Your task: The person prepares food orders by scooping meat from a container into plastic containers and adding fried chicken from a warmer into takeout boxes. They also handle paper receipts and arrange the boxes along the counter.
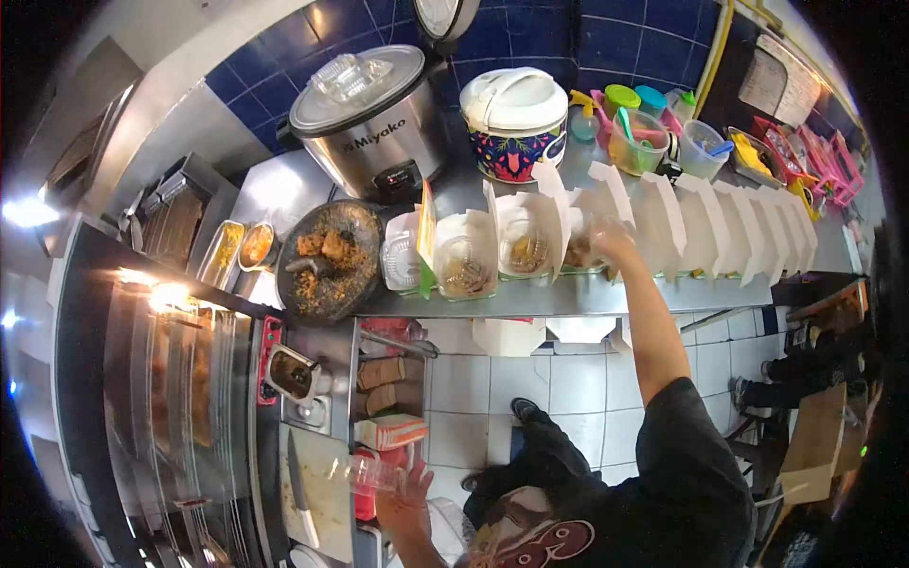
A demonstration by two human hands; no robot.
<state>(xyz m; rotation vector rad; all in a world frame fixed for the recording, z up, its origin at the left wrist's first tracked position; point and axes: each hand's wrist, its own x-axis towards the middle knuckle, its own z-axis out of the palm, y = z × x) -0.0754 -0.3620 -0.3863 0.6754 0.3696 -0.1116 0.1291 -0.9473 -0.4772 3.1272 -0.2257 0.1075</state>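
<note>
My left hand (405, 497) is low in the view beside the cutting board, its fingers around a stack of clear plastic cups (355, 470). Across the counter, my right hand (614, 242) reaches down into an open white takeaway box (608, 194). A clear plastic cup shows at its fingers, partly hidden by the hand and the box's flap. To its left, two open boxes (466, 227) hold food and clear round plastic cups (524, 248). Further open white boxes (658, 222) stand in a row to the right.
Behind the boxes stand a Miyako cooker (365, 118) and a patterned rice container (514, 133). A stone mortar (352, 222) with crumbly food sits left of them. A knife (299, 483) lies on the cutting board (327, 516). Plastic tubs (639, 142) fill the back right.
</note>
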